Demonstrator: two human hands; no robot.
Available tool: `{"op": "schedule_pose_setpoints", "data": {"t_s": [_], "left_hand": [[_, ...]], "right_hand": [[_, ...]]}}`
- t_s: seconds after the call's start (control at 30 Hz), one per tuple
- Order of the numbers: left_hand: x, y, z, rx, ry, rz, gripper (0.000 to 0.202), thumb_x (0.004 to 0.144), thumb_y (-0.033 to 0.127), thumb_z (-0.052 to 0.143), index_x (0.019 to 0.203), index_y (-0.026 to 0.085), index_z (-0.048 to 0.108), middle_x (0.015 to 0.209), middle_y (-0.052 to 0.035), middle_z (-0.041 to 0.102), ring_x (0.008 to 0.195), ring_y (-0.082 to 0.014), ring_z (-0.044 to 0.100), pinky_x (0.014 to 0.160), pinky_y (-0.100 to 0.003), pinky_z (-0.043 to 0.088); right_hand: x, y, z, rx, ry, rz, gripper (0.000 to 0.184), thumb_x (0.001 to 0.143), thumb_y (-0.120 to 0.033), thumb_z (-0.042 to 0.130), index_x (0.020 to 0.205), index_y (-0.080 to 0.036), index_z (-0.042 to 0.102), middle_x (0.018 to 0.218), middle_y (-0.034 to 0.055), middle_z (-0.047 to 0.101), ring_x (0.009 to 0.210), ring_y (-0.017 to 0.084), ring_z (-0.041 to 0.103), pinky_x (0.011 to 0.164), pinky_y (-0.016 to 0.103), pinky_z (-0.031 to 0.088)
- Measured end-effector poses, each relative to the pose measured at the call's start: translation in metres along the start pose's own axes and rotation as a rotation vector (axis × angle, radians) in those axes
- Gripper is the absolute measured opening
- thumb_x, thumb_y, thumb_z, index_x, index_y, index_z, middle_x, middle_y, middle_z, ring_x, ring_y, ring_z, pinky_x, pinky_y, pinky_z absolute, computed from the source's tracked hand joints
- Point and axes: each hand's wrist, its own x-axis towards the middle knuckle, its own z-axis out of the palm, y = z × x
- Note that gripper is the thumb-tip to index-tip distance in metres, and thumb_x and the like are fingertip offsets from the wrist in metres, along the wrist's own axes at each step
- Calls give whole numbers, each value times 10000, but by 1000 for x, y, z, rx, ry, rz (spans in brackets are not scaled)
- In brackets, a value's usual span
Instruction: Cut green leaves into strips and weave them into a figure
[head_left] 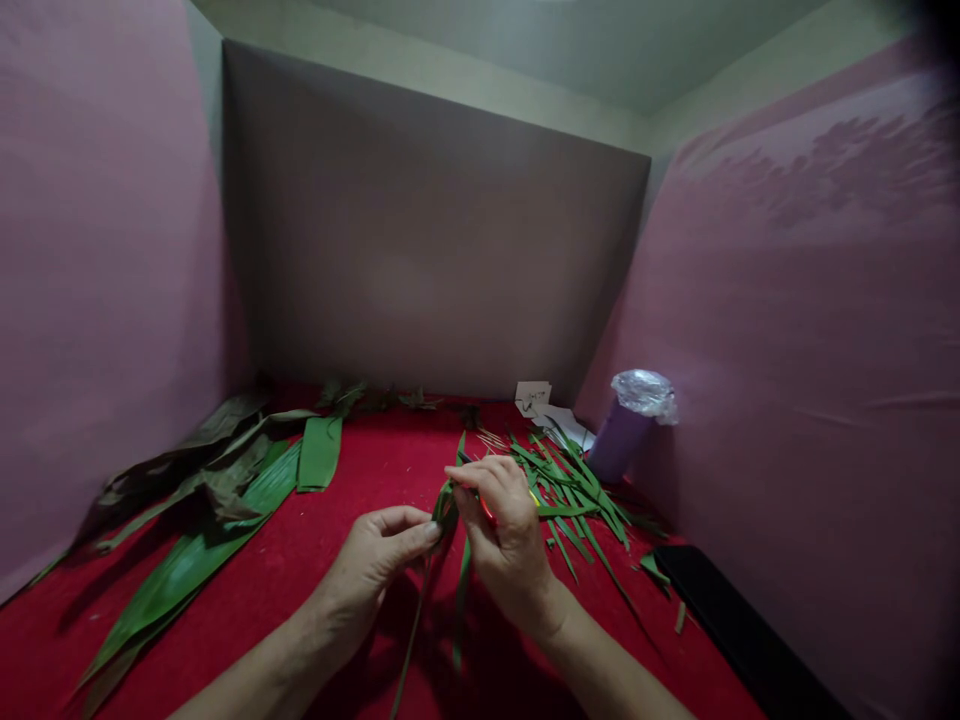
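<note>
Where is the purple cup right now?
In the head view, the purple cup is right of centre, beside the right-hand pink wall, with white paper and green strips to its left.

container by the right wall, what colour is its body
The container has a purple body, seen in the head view.

Bare left hand (375, 560) and bare right hand (510, 525) at the lower centre of the frame; uncovered forearms (262, 660), narrowing towards the wrists (555, 612)
</note>
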Motion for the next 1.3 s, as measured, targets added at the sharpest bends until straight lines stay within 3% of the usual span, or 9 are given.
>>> {"op": "schedule_pose_setpoints", "data": {"t_s": [0.2,0.47,0.6,0.87,1.3], "left_hand": [[-1,-2,0,42,-2,-12,178,587,299,758,578,144,672,541,4,591,523,-98,478,527,-209,360],[2,-6,-2,75,-14,3,199,595,312,753,575,143,650,517,17,566,482,-87,444,489,-200,319],[0,-5,-1,69,11,3,240,567,330,768,544,137,627,504,22,538,477,-87,426,474,-197,298],[0,-8,1,-78,-65,-77,233,577,320,777,562,130,643,487,33,532,440,-56,380,446,-187,262],[0,-9,0,-106,-53,-96,212,574,289,786,593,122,657,532,24,550,474,-64,429,467,-185,317]], "right_hand": [[-1,5,-1,-153,-16,-49,192,852,-122,492,969,-209,617,850,45,635,829,203,504,768,375,370],[0,7,-4,-177,-78,-94,247,849,-117,498,1047,-220,603,918,54,629,877,215,489,793,390,371],[3,10,-6,-239,-97,-204,231,832,-93,508,925,-245,655,907,34,647,894,212,487,801,385,372],[7,14,-11,-333,-110,-348,220,840,-119,518,801,-258,683,859,19,657,884,210,492,791,376,365],[6,12,-12,-435,-172,-443,172,853,-168,537,867,-276,670,887,15,662,937,224,498,815,400,346]]}}
